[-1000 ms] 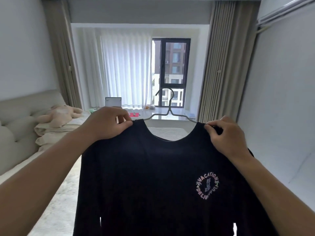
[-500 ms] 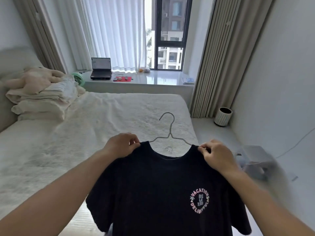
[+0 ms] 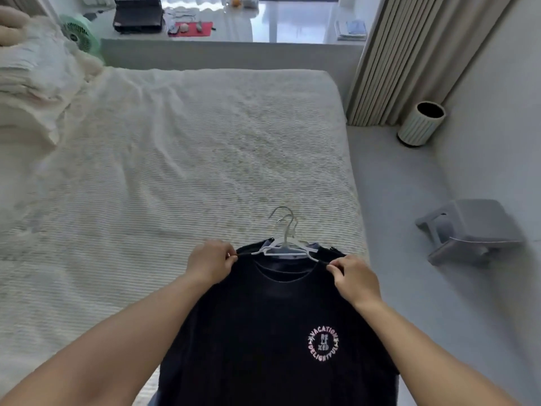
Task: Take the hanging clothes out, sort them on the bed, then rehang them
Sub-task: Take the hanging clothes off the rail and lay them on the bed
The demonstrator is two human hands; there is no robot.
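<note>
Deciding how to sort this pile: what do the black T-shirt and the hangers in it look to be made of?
The black T-shirt, pinched at its shoulders by the left hand and right hand, looks like soft matte knit, probably cotton: it drapes limply, no sheen, with a printed chest logo. The hangers look thin and pale, likely coated wire or plastic; blur leaves that open.

One head-worn camera looks forward and steeply down, close over the hands, across the bed (image 3: 175,159) toward the window ledge (image 3: 263,22).
</note>
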